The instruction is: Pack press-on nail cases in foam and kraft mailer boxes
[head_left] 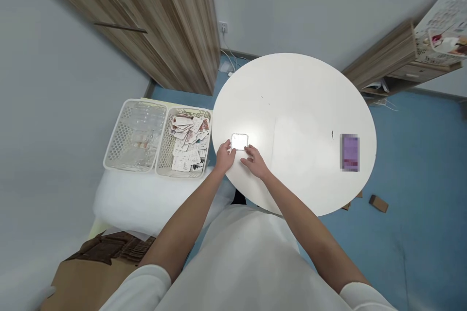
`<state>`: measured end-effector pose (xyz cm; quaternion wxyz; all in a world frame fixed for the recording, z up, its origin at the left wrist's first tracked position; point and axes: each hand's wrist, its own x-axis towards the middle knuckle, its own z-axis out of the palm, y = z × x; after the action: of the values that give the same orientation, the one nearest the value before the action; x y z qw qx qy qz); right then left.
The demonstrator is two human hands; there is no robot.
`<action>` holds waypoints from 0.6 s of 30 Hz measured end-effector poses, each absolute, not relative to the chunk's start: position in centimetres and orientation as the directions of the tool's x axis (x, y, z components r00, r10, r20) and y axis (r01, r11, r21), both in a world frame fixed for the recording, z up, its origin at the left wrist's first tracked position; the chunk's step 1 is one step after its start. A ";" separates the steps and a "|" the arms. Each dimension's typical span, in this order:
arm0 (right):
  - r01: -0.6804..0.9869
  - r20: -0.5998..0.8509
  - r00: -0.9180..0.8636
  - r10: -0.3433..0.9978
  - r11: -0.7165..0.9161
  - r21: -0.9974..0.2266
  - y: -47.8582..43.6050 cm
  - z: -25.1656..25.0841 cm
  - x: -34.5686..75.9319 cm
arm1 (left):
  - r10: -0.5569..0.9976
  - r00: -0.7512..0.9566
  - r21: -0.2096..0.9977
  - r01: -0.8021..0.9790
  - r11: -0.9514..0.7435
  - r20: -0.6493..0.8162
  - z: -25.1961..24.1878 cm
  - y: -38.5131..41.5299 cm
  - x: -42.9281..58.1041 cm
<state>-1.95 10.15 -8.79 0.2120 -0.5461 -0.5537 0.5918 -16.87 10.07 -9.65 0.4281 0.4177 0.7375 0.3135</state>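
Observation:
A small clear square case [240, 141] with rounded corners and a bright, pale face is at the left part of the white round table, close to its near edge. My left hand [225, 156] has its near left corner between thumb and index finger. At the near right corner, my right hand [255, 161] touches the rim with a fingertip; its thumb stands apart and the fingers are spread. Glare hides what, if anything, is inside the case. Whether it is flat on the tabletop or slightly raised, I cannot tell.
Left of the table [302, 92] stand a white basket of printed cards [189, 143] and a basket of clear plastic cases [140, 129]. White wrapping [134, 199] bulges below them, above a cardboard box [87, 282]. A blurred purple item [350, 153] lies at the table's right.

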 end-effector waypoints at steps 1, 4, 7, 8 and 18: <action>0.333 -0.416 -0.309 0.855 -0.312 -0.890 10.2 -9.2 -2.2 | 0.887 -0.280 0.823 0.346 0.451 -0.368 -9.6 10.0 -16.8; 0.303 -0.398 -0.256 0.881 -0.318 -0.898 10.0 -10.1 -2.6 | 0.884 -0.283 0.837 0.309 0.451 -0.371 -9.8 9.8 -16.3; 0.303 -0.352 -0.210 0.912 -0.282 -0.911 9.6 -10.4 -1.9 | 0.875 -0.290 0.856 0.238 0.459 -0.388 -9.8 9.2 -15.2; 0.307 -0.330 -0.203 0.922 -0.260 -0.916 9.4 -10.3 -1.3 | 0.875 -0.289 0.865 0.212 0.455 -0.389 -9.8 9.0 -14.7; 0.438 -0.179 -0.046 0.983 -0.141 -0.888 4.8 -8.1 10.6 | 0.941 -0.037 0.938 0.076 0.339 -0.337 -9.2 5.7 -4.2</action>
<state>10.64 4.78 -8.14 0.3119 -0.6164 -0.5762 0.4367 -4.21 5.74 -9.18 0.5519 0.4205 0.6042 0.3918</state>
